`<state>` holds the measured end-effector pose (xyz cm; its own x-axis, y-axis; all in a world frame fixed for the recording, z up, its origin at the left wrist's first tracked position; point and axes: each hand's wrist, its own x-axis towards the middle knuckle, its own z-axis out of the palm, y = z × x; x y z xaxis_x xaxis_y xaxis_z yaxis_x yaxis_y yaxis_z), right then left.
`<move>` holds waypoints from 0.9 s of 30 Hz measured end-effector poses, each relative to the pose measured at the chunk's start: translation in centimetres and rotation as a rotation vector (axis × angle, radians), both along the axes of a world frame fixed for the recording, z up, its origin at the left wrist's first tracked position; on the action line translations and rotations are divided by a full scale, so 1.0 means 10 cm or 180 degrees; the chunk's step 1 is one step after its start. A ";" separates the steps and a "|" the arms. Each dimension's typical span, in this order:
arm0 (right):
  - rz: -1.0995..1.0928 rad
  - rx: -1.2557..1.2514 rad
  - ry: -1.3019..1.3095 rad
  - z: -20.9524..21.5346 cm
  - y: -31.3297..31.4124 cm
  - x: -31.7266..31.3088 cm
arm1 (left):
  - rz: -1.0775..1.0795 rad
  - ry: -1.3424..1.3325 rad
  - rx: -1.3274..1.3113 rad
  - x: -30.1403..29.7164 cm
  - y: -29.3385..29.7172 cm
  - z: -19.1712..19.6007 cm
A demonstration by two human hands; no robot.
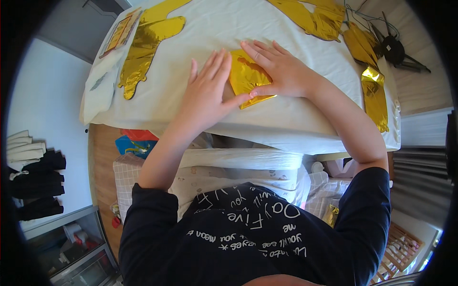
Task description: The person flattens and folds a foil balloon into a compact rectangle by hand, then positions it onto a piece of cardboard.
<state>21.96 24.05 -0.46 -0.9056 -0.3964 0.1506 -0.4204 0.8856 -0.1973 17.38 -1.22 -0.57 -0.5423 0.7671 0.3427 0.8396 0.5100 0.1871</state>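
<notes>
A folded piece of shiny gold foil, seemingly a flat foil balloon [247, 76], lies on the white-covered table in front of me. My left hand [206, 88] is spread at its left side, fingers pointing away and the thumb touching its near edge. From the right, my right hand [281, 71] lies over its right part with fingers outstretched. Both thumbs come close together at the near edge. Neither hand is closed around anything. Part of the foil is hidden beneath the right hand.
More flat gold foil balloons lie at the left [143, 52], at the far right [319, 19] and along the right edge [374, 95]. Near the left edge rests a clear plastic packet [102, 86]. A black device with antennas [393, 50] and cables sits at the right. Red and blue bags [136, 145] are below.
</notes>
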 end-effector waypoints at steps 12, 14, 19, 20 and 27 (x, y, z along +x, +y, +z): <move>-0.0180 0.0283 -0.0163 0.04 0.01 0.01 | 0.0269 -0.0239 -0.0456 0.01 -0.03 0.05; -0.0169 0.0269 -0.0173 0.04 0.01 0.00 | 0.0309 -0.0242 -0.0454 0.02 -0.02 0.07; -0.0119 0.0227 -0.0239 0.05 0.04 0.00 | 0.0389 -0.0246 -0.0441 0.04 -0.02 0.08; -0.0116 0.0231 -0.0242 0.06 0.04 0.00 | 0.0413 -0.0266 -0.0431 0.05 -0.02 0.08; -0.0085 0.0241 -0.0268 0.08 0.05 0.01 | 0.0575 -0.0175 -0.0402 0.06 -0.02 0.07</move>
